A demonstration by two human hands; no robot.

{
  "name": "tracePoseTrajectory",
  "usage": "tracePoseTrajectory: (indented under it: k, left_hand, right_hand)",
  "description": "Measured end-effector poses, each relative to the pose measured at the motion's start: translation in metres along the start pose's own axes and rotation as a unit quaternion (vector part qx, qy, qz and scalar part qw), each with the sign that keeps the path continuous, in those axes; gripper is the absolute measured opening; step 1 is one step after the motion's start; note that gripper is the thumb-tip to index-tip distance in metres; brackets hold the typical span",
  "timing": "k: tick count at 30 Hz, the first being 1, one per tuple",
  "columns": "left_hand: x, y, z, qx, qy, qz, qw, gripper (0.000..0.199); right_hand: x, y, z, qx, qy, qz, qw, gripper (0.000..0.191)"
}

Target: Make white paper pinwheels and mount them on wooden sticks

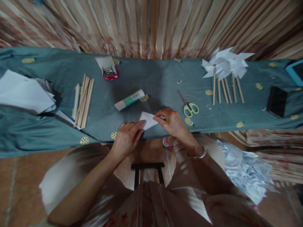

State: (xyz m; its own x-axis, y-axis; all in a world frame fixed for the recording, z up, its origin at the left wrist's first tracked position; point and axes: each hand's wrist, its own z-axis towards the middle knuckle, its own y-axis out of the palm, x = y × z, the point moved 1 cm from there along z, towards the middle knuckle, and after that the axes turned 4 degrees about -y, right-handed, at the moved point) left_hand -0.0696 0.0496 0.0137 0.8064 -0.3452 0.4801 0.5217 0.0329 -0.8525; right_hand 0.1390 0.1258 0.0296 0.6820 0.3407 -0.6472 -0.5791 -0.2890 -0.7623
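Observation:
A small folded piece of white paper [148, 120] is held between my two hands near the table's front edge. My left hand [127, 134] pinches its left corner with thumb and index finger. On its right side, my right hand [169, 121] grips the paper between thumb and fingertip. Just beyond the paper lies a green and white glue stick [129, 100]. To the right of my right hand rest scissors [188, 105] with light green handles, their blades pointing away from me.
Wooden sticks [84, 102] and a stack of white paper [26, 93] lie left. A red box [109, 71] holds small metal pieces. Paper pinwheels [224, 63] on sticks, a dark wallet-like object [277, 101] and a blue-edged device [295, 72] are right. Paper scraps [246, 170] are heaped below the table.

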Motion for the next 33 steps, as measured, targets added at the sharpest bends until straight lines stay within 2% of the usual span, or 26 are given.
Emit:
tracePoseTrajectory:
  k: [5, 10, 16, 21, 27, 33]
  left_hand:
    - [0.000, 0.000, 0.000, -0.013, 0.002, 0.023, 1.000, 0.031]
    - [0.001, -0.001, -0.001, 0.002, -0.008, 0.011, 1.000, 0.031]
    - [-0.003, 0.000, -0.001, -0.008, -0.029, -0.031, 0.999, 0.029]
    - [-0.003, -0.002, -0.001, -0.016, -0.031, -0.022, 0.999, 0.029]
    - [-0.002, -0.001, -0.001, -0.002, -0.020, 0.000, 1.000, 0.029]
    - [-0.003, -0.003, -0.001, -0.013, -0.026, -0.002, 1.000, 0.028]
  right_hand:
    - [-0.001, 0.001, 0.001, 0.012, 0.009, -0.010, 1.000, 0.009]
    - [-0.003, 0.001, 0.003, -0.003, 0.026, -0.017, 1.000, 0.007]
    - [-0.002, 0.004, 0.004, 0.006, 0.001, -0.025, 1.000, 0.010]
    - [-0.002, 0.005, 0.004, 0.005, -0.003, -0.031, 1.000, 0.012]
    - [-0.003, -0.003, 0.003, -0.003, 0.006, 0.005, 1.000, 0.009]
    - [0.001, -0.007, 0.003, -0.012, 0.021, 0.032, 0.999, 0.013]
